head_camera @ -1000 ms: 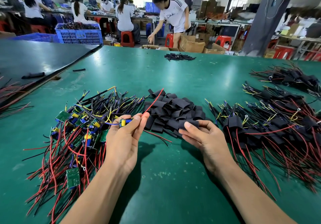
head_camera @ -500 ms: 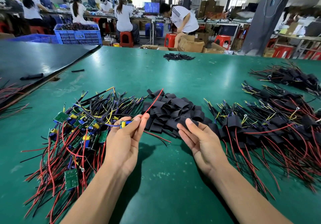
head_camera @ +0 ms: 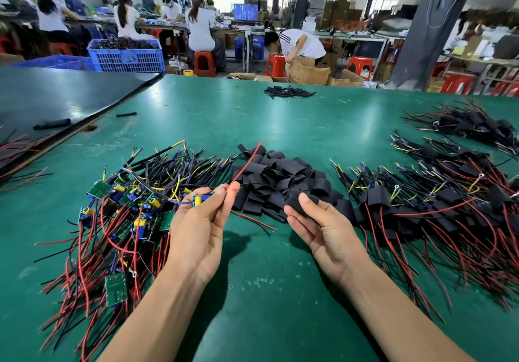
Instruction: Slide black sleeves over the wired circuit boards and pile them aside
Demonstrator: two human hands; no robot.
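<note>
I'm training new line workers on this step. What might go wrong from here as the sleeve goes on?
The sleeve pinched in the right hand looks flattened, so the board in the left hand may jam at its mouth. The board's loose red wire points away over the sleeve pile and could snag or stay outside.

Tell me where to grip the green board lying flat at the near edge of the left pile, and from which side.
Best pinch the green board across its long edges, coming from above at its near end: it lies flat, and wires crowd its far end.
</note>
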